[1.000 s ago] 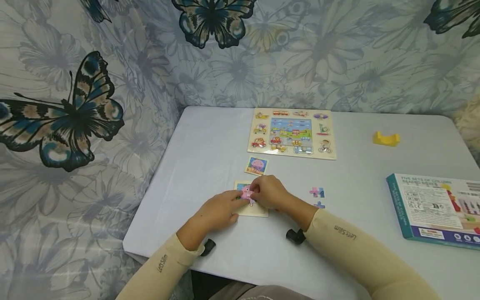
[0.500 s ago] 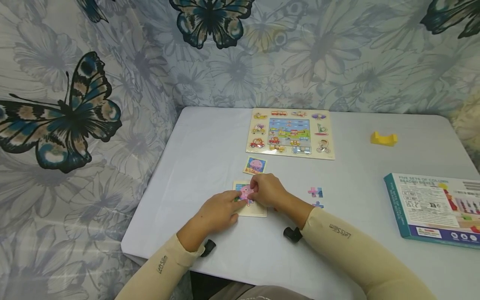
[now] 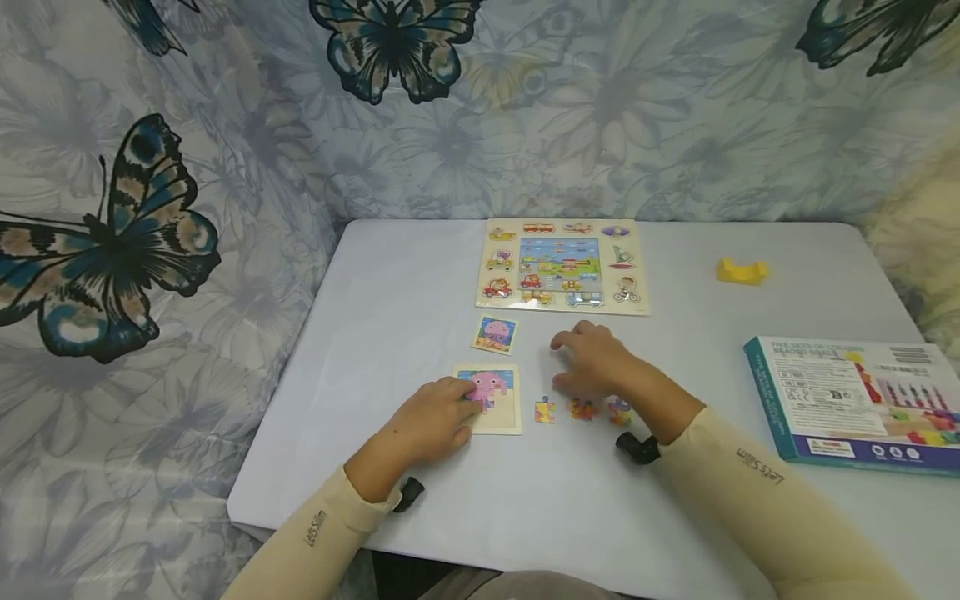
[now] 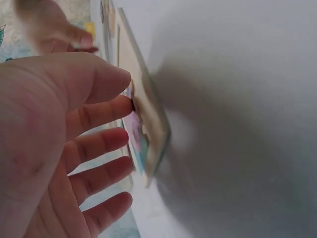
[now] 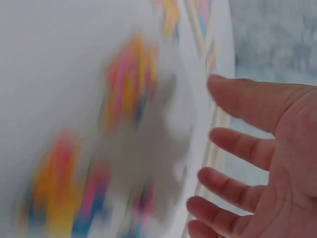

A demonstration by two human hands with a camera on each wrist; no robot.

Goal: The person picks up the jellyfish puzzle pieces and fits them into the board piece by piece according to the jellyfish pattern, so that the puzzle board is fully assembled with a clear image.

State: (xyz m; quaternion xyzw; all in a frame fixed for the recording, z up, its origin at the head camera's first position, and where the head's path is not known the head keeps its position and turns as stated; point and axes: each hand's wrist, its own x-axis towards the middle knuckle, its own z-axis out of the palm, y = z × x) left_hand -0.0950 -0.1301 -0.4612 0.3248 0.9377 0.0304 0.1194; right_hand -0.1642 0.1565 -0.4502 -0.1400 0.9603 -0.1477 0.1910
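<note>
A small square puzzle tray (image 3: 512, 422) lies on the table, partly filled with joined pieces that show a pink animal on blue. My left hand (image 3: 427, 421) rests at its left side, fingers extended and fingertips on the picture. In the left wrist view the tray (image 4: 157, 119) stands beside those fingertips. To the right, my right hand (image 3: 596, 364) hovers over the table with fingers spread and nothing held. Loose jigsaw pieces lie near it: a yellow one (image 3: 544, 410), a red-orange one (image 3: 582, 408) and a multicoloured one (image 3: 619, 410). The right wrist view blurs several pieces (image 5: 130, 82).
A small picture card (image 3: 495, 334) with a pink octopus-like figure lies behind the tray. Farther back is a large vehicle puzzle board (image 3: 637, 302). A yellow curved block (image 3: 741, 272) and a teal-edged box (image 3: 847, 400) are on the right.
My right hand has left the tray and moved right, over the loose pieces, its pinching fingers now spread. My left hand stays at the tray. The head view has shifted slightly.
</note>
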